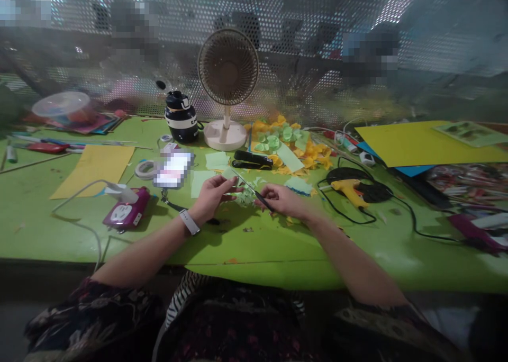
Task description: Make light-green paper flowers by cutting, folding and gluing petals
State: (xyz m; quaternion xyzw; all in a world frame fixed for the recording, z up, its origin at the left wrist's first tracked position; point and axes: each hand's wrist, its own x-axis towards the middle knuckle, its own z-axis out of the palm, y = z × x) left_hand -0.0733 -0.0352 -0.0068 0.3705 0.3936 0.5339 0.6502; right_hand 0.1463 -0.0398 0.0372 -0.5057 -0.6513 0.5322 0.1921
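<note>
My left hand (pixel 212 195), with a watch on the wrist, pinches a small piece of light green paper (pixel 230 174) between thumb and fingers. My right hand (pixel 282 200) is closed round a thin dark tool (pixel 254 190) that looks like scissors or tweezers, its tip pointing up and left to the paper. Both hands hover just above the green table (pixel 254 245), close together, over small green paper scraps (pixel 248 197).
A small fan (pixel 228 84) and dark bottle (pixel 180 117) stand behind. A black stapler (pixel 252 160), yellow and green paper flowers (pixel 291 139), yellow glue gun (pixel 349 190) with cable, yellow sheets (pixel 424 142), tape roll (pixel 145 169) and a pink power strip (pixel 127 211) lie around.
</note>
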